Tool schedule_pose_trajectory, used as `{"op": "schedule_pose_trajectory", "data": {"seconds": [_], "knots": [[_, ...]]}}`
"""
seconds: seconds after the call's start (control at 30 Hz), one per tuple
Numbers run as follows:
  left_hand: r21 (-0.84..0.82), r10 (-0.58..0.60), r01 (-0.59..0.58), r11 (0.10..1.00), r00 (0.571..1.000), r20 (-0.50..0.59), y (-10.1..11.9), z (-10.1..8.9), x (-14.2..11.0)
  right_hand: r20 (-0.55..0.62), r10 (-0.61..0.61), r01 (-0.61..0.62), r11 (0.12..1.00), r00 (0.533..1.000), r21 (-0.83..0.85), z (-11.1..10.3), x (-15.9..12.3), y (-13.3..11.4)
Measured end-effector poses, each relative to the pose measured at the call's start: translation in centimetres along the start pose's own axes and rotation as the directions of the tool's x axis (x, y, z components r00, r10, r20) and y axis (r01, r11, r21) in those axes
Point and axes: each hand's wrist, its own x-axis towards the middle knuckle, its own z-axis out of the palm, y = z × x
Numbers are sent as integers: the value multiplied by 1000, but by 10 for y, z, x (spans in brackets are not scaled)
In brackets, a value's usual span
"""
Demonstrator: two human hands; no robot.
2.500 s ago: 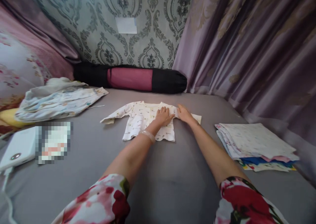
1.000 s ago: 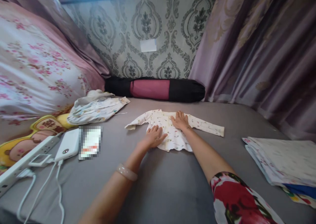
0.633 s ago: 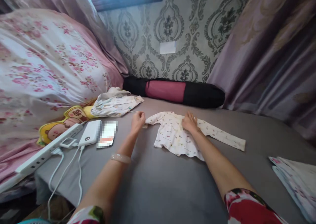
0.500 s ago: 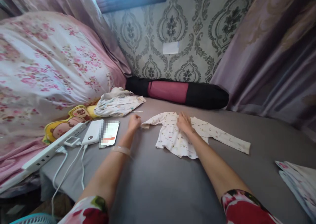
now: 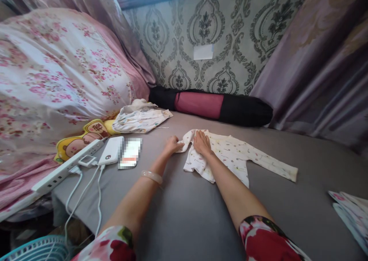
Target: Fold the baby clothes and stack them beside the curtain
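Observation:
A small white long-sleeved shirt [image 5: 227, 153] with a fine print lies spread on the grey sheet, its right-hand sleeve stretched out toward the right. My left hand [image 5: 172, 145] grips the cuff of the other sleeve, which is bent in toward the body of the shirt. Flat on the shirt near that shoulder rests my right hand [image 5: 202, 142], its fingers extended. Part of the fabric beneath it is hidden.
Left of the hands lie a phone [image 5: 130, 153], a white power bank [image 5: 112, 150] with cables, and a power strip [image 5: 66, 167]. Crumpled printed clothing [image 5: 140, 117] sits behind them. A black and red bolster-shaped bag [image 5: 201, 105] lines the wall; folded cloth [image 5: 350, 215] is at right.
My left hand has moved right with the cuff, bending the sleeve inward. My right hand has shifted left across the shirt to the shoulder. The view has tilted slightly.

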Motion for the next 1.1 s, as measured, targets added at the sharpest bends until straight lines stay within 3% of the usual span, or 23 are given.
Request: {"op": "schedule_pose_trajectory", "data": {"seconds": [0.1, 0.23, 0.37, 0.47, 0.6, 0.83, 0.97, 1.1], "knots": [[4, 11, -11, 1000, 1000, 6, 9, 4, -3, -2, -8, 8, 1000, 1000, -9, -2, -3, -1], [-27, -26, 29, 999, 995, 96, 14, -1, -5, -19, -5, 5, 1000, 1000, -4, -4, -5, -3], [-181, -51, 79, 980, 987, 155, 13, -12, -9, -42, -3, 3, 1000, 999, 1, -2, -5, -4], [-344, -19, 58, 937, 993, 116, 8, -26, -9, -40, 11, -11, 1000, 999, -10, 0, -4, -4], [-441, 87, -73, 894, 996, 10, -1, -51, 2, -32, 24, -25, 999, 999, -37, 0, -4, -5], [-216, 118, -146, 965, 983, -139, -20, -72, 42, -2, 34, -34, 998, 999, -48, -3, -5, -7], [-99, 105, -122, 988, 981, -161, -29, -64, 61, 11, 38, -37, 999, 999, -29, -4, -7, -9], [-89, 93, -109, 990, 981, -169, -38, -48, 71, 8, 39, -39, 999, 999, -23, -4, -8, -10]]}}
